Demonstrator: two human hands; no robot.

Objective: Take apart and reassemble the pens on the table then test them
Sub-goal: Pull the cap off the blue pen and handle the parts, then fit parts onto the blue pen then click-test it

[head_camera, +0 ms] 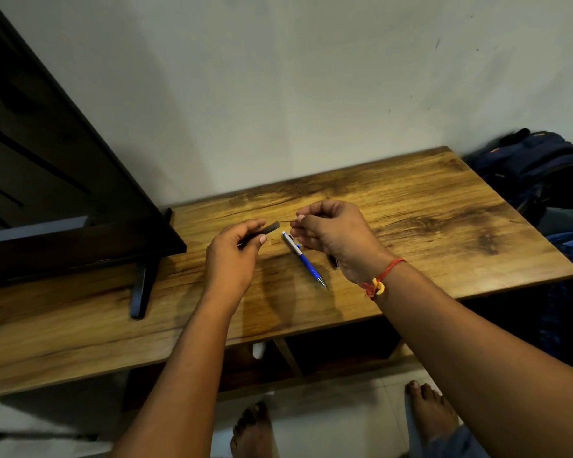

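Note:
Above the wooden table (411,206), my left hand (232,256) grips a dark pen barrel (268,229) whose open end points right. My right hand (328,233) pinches a thin refill (286,221) whose tip reaches toward that open end. A blue and white click pen (303,259) lies on the table between and below my hands, its tip toward me. A small dark pen part (334,261) shows on the table, mostly hidden under my right wrist.
A black TV (63,180) on a stand (143,285) fills the table's left side. Dark blue bags (536,173) are piled beyond the right edge. The wall stands behind the table; my bare feet (424,411) are on the tiled floor below.

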